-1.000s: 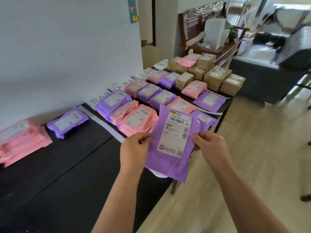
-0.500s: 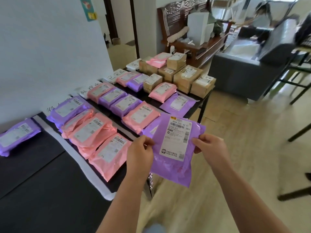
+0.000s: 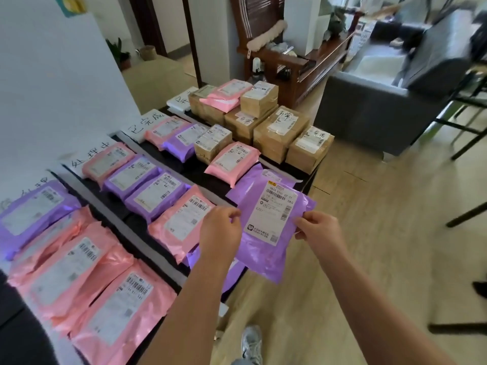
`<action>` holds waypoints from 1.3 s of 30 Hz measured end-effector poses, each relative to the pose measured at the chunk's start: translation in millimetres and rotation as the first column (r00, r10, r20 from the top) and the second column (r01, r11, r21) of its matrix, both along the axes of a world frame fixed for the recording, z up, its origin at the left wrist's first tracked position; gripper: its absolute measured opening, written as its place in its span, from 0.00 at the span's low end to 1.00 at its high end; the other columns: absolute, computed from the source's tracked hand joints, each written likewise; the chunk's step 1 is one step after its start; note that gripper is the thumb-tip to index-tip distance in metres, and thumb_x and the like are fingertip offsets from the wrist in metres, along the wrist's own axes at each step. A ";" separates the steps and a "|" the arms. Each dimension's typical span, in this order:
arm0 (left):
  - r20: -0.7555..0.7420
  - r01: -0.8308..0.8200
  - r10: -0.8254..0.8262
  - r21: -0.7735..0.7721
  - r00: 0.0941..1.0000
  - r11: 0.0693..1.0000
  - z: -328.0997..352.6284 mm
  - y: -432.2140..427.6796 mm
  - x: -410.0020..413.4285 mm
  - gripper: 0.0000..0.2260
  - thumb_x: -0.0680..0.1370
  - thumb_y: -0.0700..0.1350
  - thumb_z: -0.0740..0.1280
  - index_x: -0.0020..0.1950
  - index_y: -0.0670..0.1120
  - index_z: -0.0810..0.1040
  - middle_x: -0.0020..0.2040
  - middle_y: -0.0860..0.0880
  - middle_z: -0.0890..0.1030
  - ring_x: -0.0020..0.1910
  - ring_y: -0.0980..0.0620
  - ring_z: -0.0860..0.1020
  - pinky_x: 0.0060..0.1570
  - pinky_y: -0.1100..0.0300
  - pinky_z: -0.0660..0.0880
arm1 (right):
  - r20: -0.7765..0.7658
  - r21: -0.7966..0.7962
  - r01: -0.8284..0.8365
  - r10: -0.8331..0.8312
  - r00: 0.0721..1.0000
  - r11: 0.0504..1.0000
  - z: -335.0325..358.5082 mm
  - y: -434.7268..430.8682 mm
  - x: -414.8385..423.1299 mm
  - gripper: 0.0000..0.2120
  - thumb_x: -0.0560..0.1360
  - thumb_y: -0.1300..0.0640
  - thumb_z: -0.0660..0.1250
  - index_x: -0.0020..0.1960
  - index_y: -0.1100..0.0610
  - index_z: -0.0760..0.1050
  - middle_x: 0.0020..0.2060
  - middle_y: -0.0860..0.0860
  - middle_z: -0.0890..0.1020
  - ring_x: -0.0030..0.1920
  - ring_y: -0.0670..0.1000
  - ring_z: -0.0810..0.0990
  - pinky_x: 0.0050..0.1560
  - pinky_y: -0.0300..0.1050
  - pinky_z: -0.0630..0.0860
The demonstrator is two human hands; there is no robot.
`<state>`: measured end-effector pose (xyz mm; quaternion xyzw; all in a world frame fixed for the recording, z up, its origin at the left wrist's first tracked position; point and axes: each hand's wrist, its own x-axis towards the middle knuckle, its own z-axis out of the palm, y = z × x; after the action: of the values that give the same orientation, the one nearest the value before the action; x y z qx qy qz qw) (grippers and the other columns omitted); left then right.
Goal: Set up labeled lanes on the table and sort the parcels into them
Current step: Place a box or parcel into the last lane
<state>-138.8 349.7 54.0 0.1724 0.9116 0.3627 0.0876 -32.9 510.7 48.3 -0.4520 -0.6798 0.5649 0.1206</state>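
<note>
Purple parcel is up in the air just off the table's front edge, label facing up, with the left hand pinching its left edge and the right hand pinching the right. Behind it are rows of pink and purple mailers by handwritten paper labels, plus cardboard boxes at the far end.

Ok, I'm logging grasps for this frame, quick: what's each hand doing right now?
Left hand: closed, pinching the left edge of the purple parcel.
Right hand: closed, pinching the same parcel's right edge.
</note>
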 end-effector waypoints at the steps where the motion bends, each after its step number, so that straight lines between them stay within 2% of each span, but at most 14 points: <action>1: 0.003 0.023 -0.023 -0.018 1.000 1.000 -2.5 11.5 -11.1 0.10 0.80 0.39 0.65 0.58 0.43 0.83 0.56 0.47 0.82 0.55 0.49 0.78 0.52 0.62 0.70 | 0.008 -0.007 0.010 -0.010 1.000 1.000 -3.9 8.7 -8.8 0.07 0.76 0.63 0.69 0.40 0.60 0.81 0.34 0.54 0.84 0.31 0.48 0.80 0.35 0.43 0.74; 7: 0.063 0.087 -0.081 -0.098 0.995 0.991 -22.1 64.9 -59.6 0.09 0.79 0.38 0.63 0.53 0.44 0.83 0.56 0.41 0.80 0.50 0.44 0.77 0.56 0.49 0.75 | 0.015 -0.149 0.093 -0.092 0.996 0.984 -27.7 50.8 -56.0 0.06 0.78 0.65 0.67 0.43 0.61 0.81 0.37 0.52 0.84 0.31 0.46 0.81 0.35 0.39 0.78; 8: 0.073 0.085 -0.077 -0.114 0.994 0.990 -25.1 72.2 -66.7 0.10 0.79 0.38 0.63 0.56 0.44 0.82 0.58 0.42 0.79 0.53 0.43 0.77 0.57 0.47 0.74 | 0.008 -0.174 0.095 -0.095 0.995 0.980 -31.2 57.4 -64.7 0.06 0.78 0.66 0.66 0.44 0.63 0.81 0.38 0.52 0.84 0.31 0.45 0.81 0.33 0.36 0.78; 13: 0.081 0.071 -0.054 -0.224 0.995 0.972 -41.2 106.5 -99.1 0.20 0.80 0.40 0.63 0.73 0.43 0.71 0.71 0.43 0.70 0.69 0.43 0.69 0.68 0.52 0.64 | 0.029 -0.255 0.077 -0.072 0.997 0.964 -54.9 94.3 -112.1 0.04 0.78 0.66 0.66 0.46 0.63 0.80 0.37 0.55 0.83 0.27 0.44 0.80 0.27 0.33 0.75; 17: 0.108 0.034 -0.005 -0.264 0.994 0.964 -56.5 123.0 -104.5 0.21 0.80 0.40 0.62 0.74 0.45 0.70 0.73 0.46 0.68 0.71 0.45 0.66 0.70 0.55 0.61 | 0.046 -0.331 0.080 -0.068 0.997 0.940 -76.2 120.3 -143.7 0.09 0.78 0.68 0.65 0.41 0.60 0.77 0.36 0.55 0.81 0.26 0.43 0.79 0.25 0.32 0.73; 21: 0.192 0.050 0.006 -0.285 0.981 0.957 -81.4 137.8 -101.4 0.22 0.80 0.39 0.61 0.75 0.45 0.68 0.76 0.47 0.65 0.74 0.46 0.63 0.72 0.55 0.61 | 0.126 -0.400 0.101 -0.055 0.990 0.911 -99.8 137.3 -167.5 0.07 0.78 0.67 0.66 0.41 0.60 0.76 0.34 0.55 0.81 0.26 0.46 0.79 0.32 0.38 0.77; 26: 0.239 0.087 0.001 -0.359 0.971 0.929 -106.5 150.8 -101.5 0.23 0.81 0.42 0.60 0.76 0.46 0.65 0.77 0.46 0.62 0.74 0.45 0.63 0.71 0.52 0.63 | 0.213 -0.271 -0.035 0.096 0.972 0.962 -118.5 145.8 -174.9 0.11 0.78 0.62 0.68 0.37 0.58 0.76 0.31 0.53 0.82 0.29 0.48 0.80 0.38 0.45 0.78; 29: 0.238 0.100 0.003 -0.420 0.971 0.902 -116.2 153.6 -97.7 0.24 0.82 0.45 0.61 0.78 0.49 0.62 0.79 0.47 0.58 0.76 0.45 0.60 0.73 0.52 0.62 | 0.290 -0.007 -0.251 0.242 0.926 0.968 -115.4 149.6 -170.0 0.12 0.77 0.54 0.70 0.38 0.55 0.71 0.34 0.49 0.79 0.34 0.49 0.76 0.37 0.45 0.72; 31: 0.210 0.096 0.000 -0.445 0.978 0.890 -121.5 154.8 -93.8 0.26 0.82 0.48 0.62 0.79 0.50 0.61 0.80 0.47 0.57 0.77 0.45 0.59 0.73 0.52 0.59 | 0.355 0.287 -0.424 0.316 0.880 0.859 -112.3 152.2 -169.0 0.10 0.76 0.54 0.70 0.43 0.55 0.70 0.40 0.49 0.77 0.42 0.53 0.75 0.43 0.48 0.71; 33: 0.171 0.083 -0.001 -0.471 0.985 0.878 -125.2 156.6 -91.7 0.27 0.82 0.51 0.63 0.79 0.51 0.60 0.80 0.47 0.55 0.78 0.45 0.58 0.74 0.53 0.57 | 0.389 0.615 -0.565 0.413 0.824 0.549 -113.0 153.9 -171.1 0.07 0.74 0.59 0.72 0.48 0.57 0.74 0.46 0.53 0.78 0.49 0.57 0.74 0.51 0.53 0.72; 34: 0.160 0.081 -0.003 -0.483 0.987 0.872 -126.6 157.3 -91.3 0.27 0.82 0.51 0.63 0.80 0.51 0.59 0.81 0.47 0.54 0.78 0.45 0.56 0.74 0.53 0.56 | 0.414 0.700 -0.592 0.449 0.792 0.399 -114.7 154.1 -173.7 0.10 0.72 0.61 0.73 0.52 0.56 0.77 0.49 0.54 0.79 0.52 0.58 0.75 0.54 0.54 0.72; 36: 0.141 0.090 -0.021 -0.505 0.990 0.859 -129.3 157.8 -90.3 0.27 0.82 0.51 0.62 0.80 0.51 0.58 0.81 0.47 0.52 0.79 0.47 0.54 0.75 0.53 0.53 | 0.511 0.672 -0.699 0.530 0.677 0.245 -118.5 155.6 -181.5 0.23 0.72 0.61 0.72 0.66 0.51 0.75 0.61 0.53 0.77 0.64 0.58 0.73 0.69 0.57 0.66; 37: 0.128 0.093 -0.031 -0.511 0.991 0.854 -130.8 157.1 -89.7 0.27 0.82 0.50 0.62 0.80 0.51 0.58 0.81 0.47 0.52 0.79 0.48 0.53 0.75 0.53 0.51 | 0.572 0.607 -0.766 0.553 0.606 0.211 -118.1 155.5 -184.5 0.26 0.75 0.59 0.69 0.72 0.48 0.71 0.68 0.52 0.73 0.71 0.56 0.67 0.75 0.57 0.57; 39: 0.109 0.088 -0.037 -0.513 0.993 0.854 -133.9 155.1 -88.3 0.27 0.82 0.48 0.62 0.80 0.51 0.58 0.81 0.47 0.52 0.79 0.48 0.52 0.75 0.53 0.50 | 0.669 0.469 -0.863 0.562 0.486 0.188 -119.9 156.3 -188.3 0.28 0.80 0.56 0.62 0.77 0.43 0.61 0.76 0.50 0.64 0.77 0.53 0.57 0.78 0.57 0.43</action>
<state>-227.1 504.8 -79.9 0.1546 0.9642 0.1098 0.1855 -221.2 666.9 -71.6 -0.0649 -0.9859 0.1121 -0.1062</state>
